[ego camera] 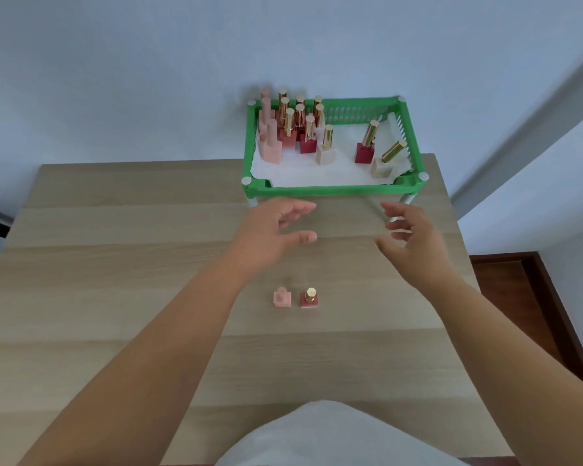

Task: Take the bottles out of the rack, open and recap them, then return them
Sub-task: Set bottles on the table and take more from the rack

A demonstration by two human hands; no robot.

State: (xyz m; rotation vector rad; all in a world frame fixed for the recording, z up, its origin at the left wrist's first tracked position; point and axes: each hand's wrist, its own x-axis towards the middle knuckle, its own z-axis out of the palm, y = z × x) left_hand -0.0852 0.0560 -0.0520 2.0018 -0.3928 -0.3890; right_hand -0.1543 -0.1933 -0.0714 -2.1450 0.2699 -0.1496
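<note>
Both hands empty, fingers spread: left hand (pixel 276 230), right hand (pixel 411 237), in front of green rack (pixel 334 190). Two bottles (pixel 309 297) on table (pixel 115 264), apparently capped; rest in rack. Risk: reaching in knocks crowded bottles over, leaning one (pixel 386 159) likeliest

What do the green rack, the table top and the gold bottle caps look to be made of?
Green rack: likely moulded plastic, going by its even matte colour and slotted walls. Table top: pale wood or wood-look laminate, matte, with a straight printed-looking grain. Gold cap: shiny, with bright highlights, so metal or metallised plastic; cannot tell which.
</note>
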